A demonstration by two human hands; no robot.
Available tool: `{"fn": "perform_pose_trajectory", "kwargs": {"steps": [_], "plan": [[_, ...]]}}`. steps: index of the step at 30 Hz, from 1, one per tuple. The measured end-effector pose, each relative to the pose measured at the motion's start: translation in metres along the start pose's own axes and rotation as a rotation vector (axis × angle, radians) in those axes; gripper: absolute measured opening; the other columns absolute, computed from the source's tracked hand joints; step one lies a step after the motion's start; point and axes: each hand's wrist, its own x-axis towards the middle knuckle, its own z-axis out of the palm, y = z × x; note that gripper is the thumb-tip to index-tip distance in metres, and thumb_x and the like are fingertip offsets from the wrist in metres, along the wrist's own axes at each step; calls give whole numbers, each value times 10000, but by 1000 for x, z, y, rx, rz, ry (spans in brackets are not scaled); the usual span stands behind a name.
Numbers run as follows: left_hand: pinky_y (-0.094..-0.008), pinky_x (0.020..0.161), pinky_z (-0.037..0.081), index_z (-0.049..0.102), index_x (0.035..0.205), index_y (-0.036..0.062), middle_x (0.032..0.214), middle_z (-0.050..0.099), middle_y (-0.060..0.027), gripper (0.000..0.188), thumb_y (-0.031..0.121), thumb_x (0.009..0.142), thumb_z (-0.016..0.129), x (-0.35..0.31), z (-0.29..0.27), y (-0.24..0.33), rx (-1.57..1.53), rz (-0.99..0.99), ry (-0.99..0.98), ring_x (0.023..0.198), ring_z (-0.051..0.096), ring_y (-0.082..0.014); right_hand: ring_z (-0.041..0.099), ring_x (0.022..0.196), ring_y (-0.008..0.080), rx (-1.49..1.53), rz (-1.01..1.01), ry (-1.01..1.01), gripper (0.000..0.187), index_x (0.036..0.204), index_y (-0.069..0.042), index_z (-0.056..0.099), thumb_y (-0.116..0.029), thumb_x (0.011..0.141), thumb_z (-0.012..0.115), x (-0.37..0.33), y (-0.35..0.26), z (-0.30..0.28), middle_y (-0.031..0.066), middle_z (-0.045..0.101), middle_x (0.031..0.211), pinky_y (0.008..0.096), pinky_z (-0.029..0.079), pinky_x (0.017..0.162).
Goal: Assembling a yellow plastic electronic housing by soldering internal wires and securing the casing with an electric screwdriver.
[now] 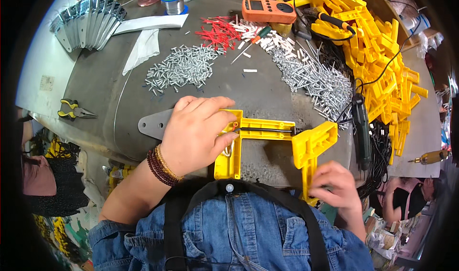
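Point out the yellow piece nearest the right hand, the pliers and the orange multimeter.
Yellow piece point(311, 149): head view, on its wide upper part.
Pliers point(79, 111): head view, near the pivot.
Orange multimeter point(267, 16): head view, on its casing below the screen and dial.

Around that casing point(237, 157), needle-nose pliers point(78, 111) are sitting at nine o'clock, a solder spool point(175, 6) at eleven, a casing pile point(370, 48) at two.

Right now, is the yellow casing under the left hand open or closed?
Open: the inside of the yellow casing shows, with a long black part lying in it. The right hand holds another yellow piece.
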Motion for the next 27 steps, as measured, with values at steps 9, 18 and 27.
{"fn": "perform_pose_trajectory", "kwargs": {"steps": [9, 18, 27], "plan": [[-387, 856, 406, 689, 895, 112, 1155, 639, -62, 178, 179, 741, 747, 0, 0, -1, -23, 37, -10, 953, 608, -233, 533, 768, 129, -117, 326, 149, 452, 923, -68, 519, -233, 699, 875, 13, -1, 37, 27, 536, 850, 256, 445, 675], [-416, 904, 406, 693, 904, 109, 1188, 621, -83, 189, 166, 733, 749, -4, 3, 1, 34, 75, 13, 974, 598, -246, 637, 832, 204, 380, 42, 661, 407, 1214, 12, 437, 17, 865, 646, 35, -7, 33, 93, 601, 968, 368, 538, 761], [-405, 892, 405, 685, 899, 113, 1176, 621, -87, 183, 156, 732, 747, -1, -1, 1, 47, 73, 8, 988, 597, -248, 588, 885, 166, 305, -383, 641, 304, 1219, -27, 497, -140, 955, 597, 102, 23, 61, 74, 592, 970, 323, 490, 829]]}}
